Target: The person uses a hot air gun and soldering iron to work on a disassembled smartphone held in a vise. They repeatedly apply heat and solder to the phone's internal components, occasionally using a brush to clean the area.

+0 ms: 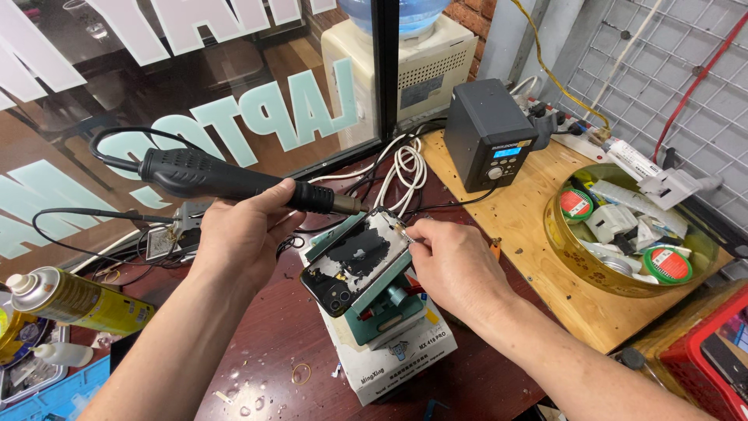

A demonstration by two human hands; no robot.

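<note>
My right hand pinches a thin metal tool at the phone edge; phone sits clamped in the green jig on the white box, worktop centre. Left hand grips the hot-air handle, nozzle just above. I'd keep heat moving, pry shallow.

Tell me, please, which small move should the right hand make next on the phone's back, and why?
Probably lift the loosened edge a little more. The left hand aims the hot air gun at the clamped phone, and the right hand holds a thin tool at its upper corner.
</note>
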